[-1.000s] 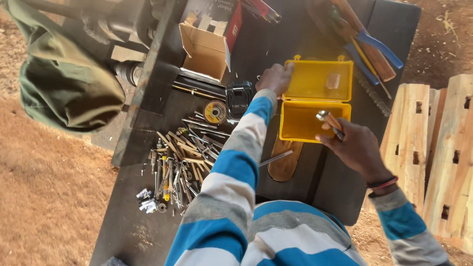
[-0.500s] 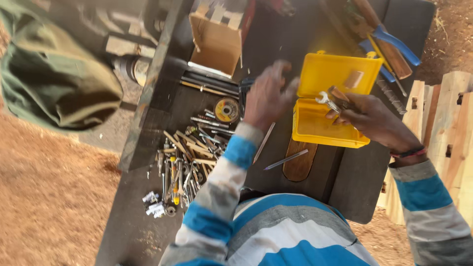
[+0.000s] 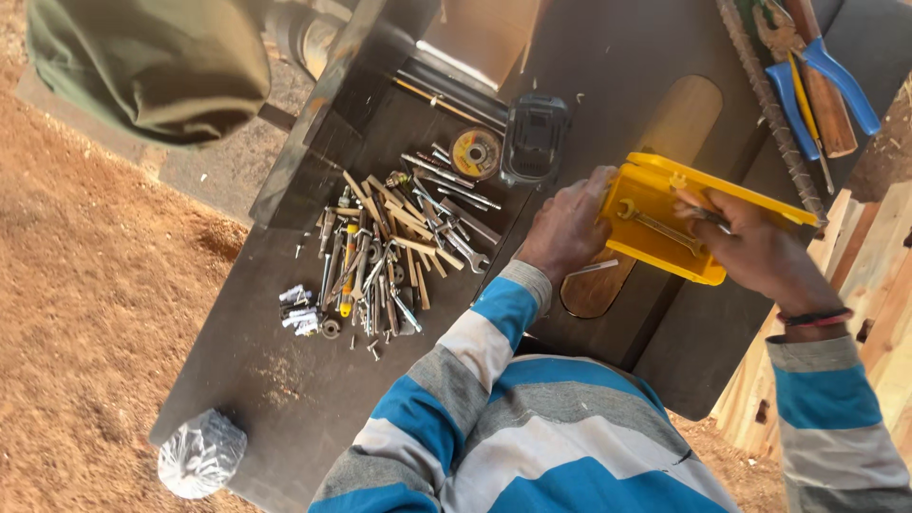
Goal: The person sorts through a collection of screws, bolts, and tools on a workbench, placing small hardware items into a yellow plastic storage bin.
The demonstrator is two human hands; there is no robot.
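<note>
I stand at a dark table (image 3: 285, 380) set on reddish dirt, with pale wooden planks (image 3: 883, 285) at the right edge of the frame. My left hand (image 3: 567, 228), right of centre, rests with fingers curled on the near left edge of a yellow case (image 3: 655, 204), gripping its side. My right hand (image 3: 755, 249), further right, is closed on a wrench (image 3: 655, 224) that lies across the inside of the case; a dark band with red circles that wrist. Under the case an oval wooden cutout (image 3: 594, 285) shows in the tabletop. Just above my left hand sits a black battery pack (image 3: 535, 138), with a round cutting disc (image 3: 475, 152) beside it. Left of centre lies a heap of bits and screws (image 3: 389, 252), well apart from my hands. Blue-handled pliers (image 3: 817, 71) lie at the upper right, a clear plastic bag (image 3: 201, 454) at the lower left corner of the table, and an olive cloth (image 3: 152, 57) fills the upper left.
</note>
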